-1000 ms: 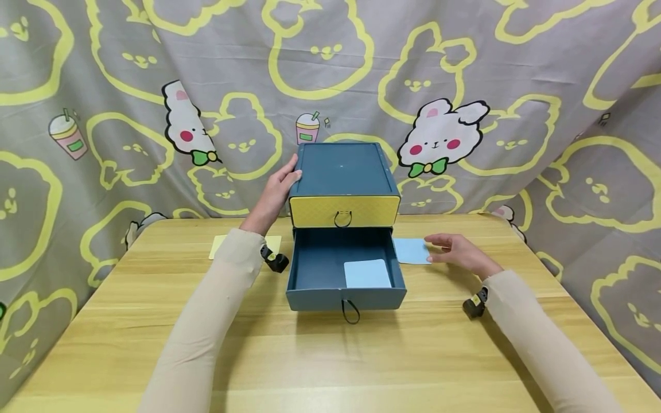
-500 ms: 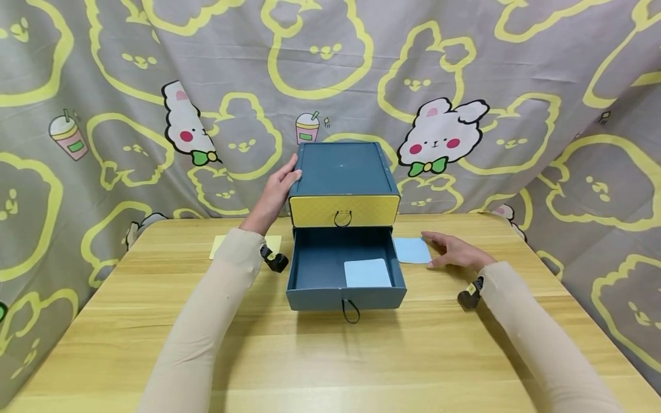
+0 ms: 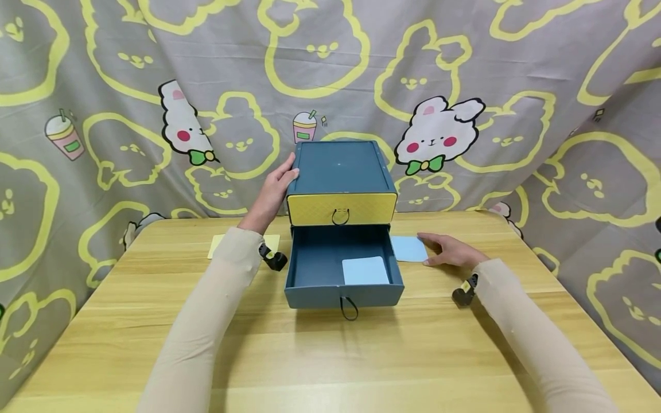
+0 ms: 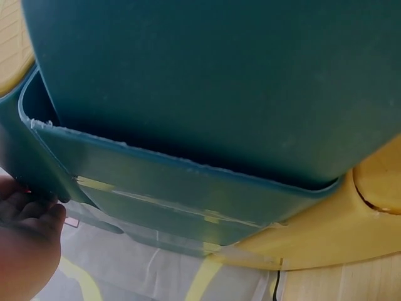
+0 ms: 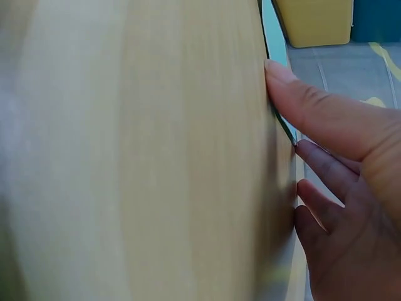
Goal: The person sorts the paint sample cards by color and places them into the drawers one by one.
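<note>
A dark blue two-drawer box [image 3: 338,166] stands at the back of the table. My left hand [image 3: 273,186] rests against its left side, thumb on the top edge; the left wrist view shows this hand [image 4: 28,241] at a corner of the box. The yellow-fronted upper drawer [image 3: 343,209] is closed. Below it the dark blue lower drawer [image 3: 343,296] is pulled out, with a light blue card [image 3: 365,271] inside. On the table to the right lies another light blue card [image 3: 409,249]. My right hand [image 3: 450,250] pinches that card's right end between thumb and fingers.
A yellow card [image 3: 217,245] lies on the table [image 3: 330,355] at the left, partly hidden by the left sleeve. Dark loop pulls hang from both drawer fronts. A grey curtain [image 3: 341,69] with yellow outlines hangs close behind the box.
My right hand has moved slightly left, and its thumb and fingers have closed in on the end of the card. The left hand stays on the box. The head view has shifted a little.
</note>
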Demonstrator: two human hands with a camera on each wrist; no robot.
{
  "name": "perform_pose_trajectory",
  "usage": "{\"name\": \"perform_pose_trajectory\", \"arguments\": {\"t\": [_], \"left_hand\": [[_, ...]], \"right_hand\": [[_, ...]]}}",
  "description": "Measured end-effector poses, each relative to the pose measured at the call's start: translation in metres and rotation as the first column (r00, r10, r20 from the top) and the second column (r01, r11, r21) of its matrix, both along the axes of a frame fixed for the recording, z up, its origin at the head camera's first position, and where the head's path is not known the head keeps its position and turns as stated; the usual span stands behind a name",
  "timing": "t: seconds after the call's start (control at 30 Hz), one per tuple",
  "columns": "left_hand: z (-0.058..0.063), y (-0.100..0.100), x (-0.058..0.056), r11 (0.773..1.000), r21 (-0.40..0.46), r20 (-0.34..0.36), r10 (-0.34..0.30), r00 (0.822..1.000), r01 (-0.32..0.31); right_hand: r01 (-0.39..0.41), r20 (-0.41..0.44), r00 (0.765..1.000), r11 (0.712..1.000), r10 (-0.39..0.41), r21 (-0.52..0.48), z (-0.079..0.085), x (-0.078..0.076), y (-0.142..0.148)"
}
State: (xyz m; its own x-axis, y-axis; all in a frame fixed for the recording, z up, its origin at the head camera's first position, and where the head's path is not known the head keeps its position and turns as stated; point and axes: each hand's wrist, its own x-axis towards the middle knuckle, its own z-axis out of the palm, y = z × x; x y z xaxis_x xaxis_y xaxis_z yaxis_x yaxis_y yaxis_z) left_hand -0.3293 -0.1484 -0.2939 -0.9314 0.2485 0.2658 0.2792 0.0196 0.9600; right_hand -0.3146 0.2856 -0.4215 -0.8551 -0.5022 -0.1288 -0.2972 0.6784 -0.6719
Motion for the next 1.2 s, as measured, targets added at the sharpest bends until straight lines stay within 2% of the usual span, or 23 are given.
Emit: {"name": "perform_pose_trajectory", "arguments": {"t": [0.3,0.43,0.53,0.67,0.83,0.93,1.03,1.2], "left_hand": [[0.014,0.000,0.017,1.000,-0.001,0.021,-0.004,1.000,0.004],[0.009,-0.001,0.012,1.000,-0.003,0.018,-0.004,1.000,0.004],[0.002,-0.002,0.004,1.000,-0.010,0.013,-0.004,1.000,0.004],[0.003,-0.002,0.004,1.000,-0.014,0.006,-0.010,1.000,0.010],[0.014,0.001,0.017,1.000,-0.024,0.005,-0.017,1.000,0.018],[0.017,0.002,0.020,0.999,-0.028,0.010,-0.017,1.000,0.017],[0.017,0.002,0.020,0.999,-0.033,0.008,-0.015,1.000,0.015],[0.007,0.000,0.006,1.000,-0.017,0.001,-0.011,1.000,0.011]], "right_hand": [[0.004,-0.047,0.999,1.000,-0.004,0.016,-0.003,-0.001,-0.004],[0.024,-0.052,0.998,1.000,-0.024,-0.002,-0.003,0.000,-0.004],[0.050,-0.040,0.998,0.998,-0.052,-0.038,-0.004,0.001,-0.002],[0.091,-0.030,0.995,0.993,-0.093,-0.081,0.000,0.003,-0.001],[0.140,-0.042,0.989,0.986,-0.144,-0.093,0.017,0.008,0.000],[0.162,-0.053,0.985,0.983,-0.167,-0.089,0.030,0.013,0.001],[0.163,-0.079,0.982,0.982,-0.171,-0.090,0.044,0.017,0.004],[0.154,-0.096,0.982,0.981,-0.165,-0.118,0.073,0.028,0.004]]}}
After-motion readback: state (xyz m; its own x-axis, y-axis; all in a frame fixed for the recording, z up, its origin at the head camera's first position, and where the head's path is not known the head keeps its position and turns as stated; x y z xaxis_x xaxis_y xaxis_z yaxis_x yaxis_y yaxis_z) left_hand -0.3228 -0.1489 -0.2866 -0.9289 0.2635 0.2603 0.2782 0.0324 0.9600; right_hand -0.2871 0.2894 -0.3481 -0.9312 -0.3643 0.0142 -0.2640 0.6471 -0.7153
